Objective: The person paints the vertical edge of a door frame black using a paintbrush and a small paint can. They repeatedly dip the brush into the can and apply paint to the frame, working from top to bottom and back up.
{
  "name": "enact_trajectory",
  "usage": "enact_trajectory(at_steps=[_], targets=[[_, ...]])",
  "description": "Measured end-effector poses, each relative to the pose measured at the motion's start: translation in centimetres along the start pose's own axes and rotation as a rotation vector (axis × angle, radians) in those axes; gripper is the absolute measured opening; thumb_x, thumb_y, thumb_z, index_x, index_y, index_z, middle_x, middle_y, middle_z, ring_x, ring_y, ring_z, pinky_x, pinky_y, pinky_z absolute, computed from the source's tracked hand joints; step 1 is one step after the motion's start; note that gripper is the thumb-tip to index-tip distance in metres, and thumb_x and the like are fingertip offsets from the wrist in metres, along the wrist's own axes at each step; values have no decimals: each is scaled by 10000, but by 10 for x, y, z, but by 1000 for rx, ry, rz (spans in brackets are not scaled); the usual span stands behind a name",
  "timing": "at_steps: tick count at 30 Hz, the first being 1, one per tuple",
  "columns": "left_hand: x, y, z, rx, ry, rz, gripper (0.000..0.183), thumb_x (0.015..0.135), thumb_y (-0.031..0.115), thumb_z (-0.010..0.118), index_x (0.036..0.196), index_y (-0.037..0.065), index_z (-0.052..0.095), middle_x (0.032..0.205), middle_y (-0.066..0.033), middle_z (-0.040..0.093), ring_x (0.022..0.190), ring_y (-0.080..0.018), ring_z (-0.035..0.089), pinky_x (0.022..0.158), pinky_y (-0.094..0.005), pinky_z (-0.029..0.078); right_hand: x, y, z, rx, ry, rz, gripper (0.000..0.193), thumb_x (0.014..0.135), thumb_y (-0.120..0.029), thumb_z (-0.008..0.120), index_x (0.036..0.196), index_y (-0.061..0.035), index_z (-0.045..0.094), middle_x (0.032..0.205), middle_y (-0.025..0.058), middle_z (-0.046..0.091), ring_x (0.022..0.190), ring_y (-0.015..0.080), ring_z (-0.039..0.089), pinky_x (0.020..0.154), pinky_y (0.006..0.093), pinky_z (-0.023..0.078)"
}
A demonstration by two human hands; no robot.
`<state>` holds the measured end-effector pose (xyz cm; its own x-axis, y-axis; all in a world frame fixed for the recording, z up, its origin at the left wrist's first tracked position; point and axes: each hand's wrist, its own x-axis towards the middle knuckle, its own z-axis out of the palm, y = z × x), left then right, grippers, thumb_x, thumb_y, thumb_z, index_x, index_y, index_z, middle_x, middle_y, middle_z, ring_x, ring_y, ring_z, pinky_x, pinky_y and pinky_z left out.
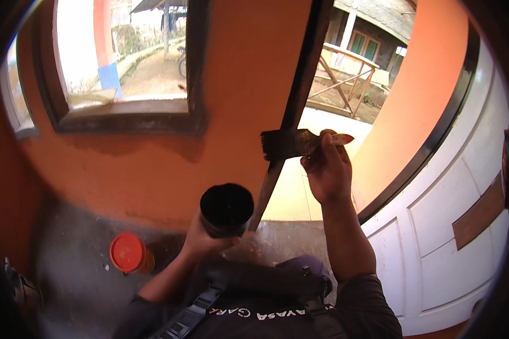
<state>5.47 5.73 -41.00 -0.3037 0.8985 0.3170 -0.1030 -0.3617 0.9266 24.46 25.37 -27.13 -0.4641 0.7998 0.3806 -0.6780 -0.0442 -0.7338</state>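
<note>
In my right hand (332, 169) is a wide paintbrush (287, 144), gripped by its handle with the dark bristles pointing left. The bristles are over the door frame post (305, 68); whether they touch it I cannot tell. The post is dark brown above the brush and lighter brown below it. My left hand (203, 240) is wrapped round a black paint pot (227, 210), held in front of my chest below the brush. The pot's inside looks dark, and its contents cannot be made out.
An orange wall (249, 73) with a dark-framed window (124, 121) stands ahead and left. A red-lidded bucket (127, 252) sits on the grey floor (85, 294). At right a white panelled door (435, 243) stands beside the doorway, through which a wooden railing (345, 85) shows.
</note>
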Motion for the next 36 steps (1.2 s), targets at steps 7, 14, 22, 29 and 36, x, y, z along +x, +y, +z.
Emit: enact_trajectory(at_steps=[7,14,22,29,36], targets=[[-12,-1,-22,-33,32,39,866,613,92,950,1355,25,507,1245,-100,637,1150,-214,632,1000,-388,505,59,-65,29,-40,-4,-630,218,996,-87,645,1177,-49,529,915,59,610,814,178,646,731,356,560],[-5,48,-13,-80,128,36,836,616,95,953,1331,23,525,1198,-88,647,1105,-203,646,968,-371,520,109,-147,88,-263,58,-1075,172,984,-47,648,1074,51,538,1056,126,605,819,201,702,757,333,624],[27,203,19,99,157,39,764,636,128,959,1289,24,574,1168,-69,664,1067,-184,654,935,-364,530,184,-235,162,-440,201,-1140,134,952,24,642,1051,44,554,1023,127,634,840,198,716,763,314,603],[48,328,50,64,202,-44,719,639,144,961,1250,14,605,1129,-64,676,1027,-180,660,916,-360,534,233,-317,222,-669,224,-1387,232,929,-6,713,1101,28,561,1016,136,671,920,206,703,803,305,579],[48,406,69,153,311,-36,717,636,205,959,1233,10,613,1108,-61,679,992,-175,662,866,-346,549,264,-364,269,-622,37,-1453,219,863,63,761,1030,7,631,1069,144,692,981,208,702,808,296,581]])
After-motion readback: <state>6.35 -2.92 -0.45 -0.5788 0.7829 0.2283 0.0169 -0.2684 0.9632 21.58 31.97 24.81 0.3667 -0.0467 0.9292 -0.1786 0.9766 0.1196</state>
